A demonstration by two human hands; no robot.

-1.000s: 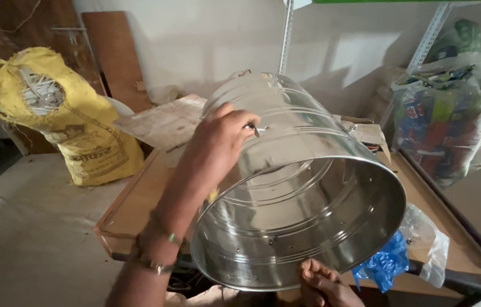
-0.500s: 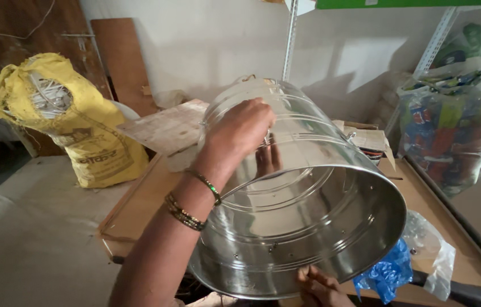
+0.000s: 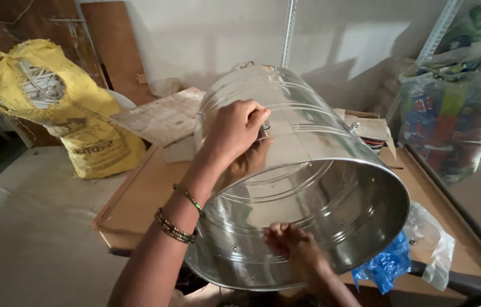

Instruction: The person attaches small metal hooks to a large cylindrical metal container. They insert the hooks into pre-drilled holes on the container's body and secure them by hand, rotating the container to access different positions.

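large steel drum (image 3: 309, 187) lies tilted on its side over the wooden worktop (image 3: 138, 199), open mouth toward the camera. left hand (image 3: 235, 131) curled on the drum's upper wall, fingers pinching a small metal fitting (image 3: 264, 129); half a second earlier it lay flatter, slightly higher. right hand (image 3: 291, 241) grips the lower rim, more in view than before. yellow sack (image 3: 64, 108) left, blue plastic bag (image 3: 385, 264) beneath the rim.
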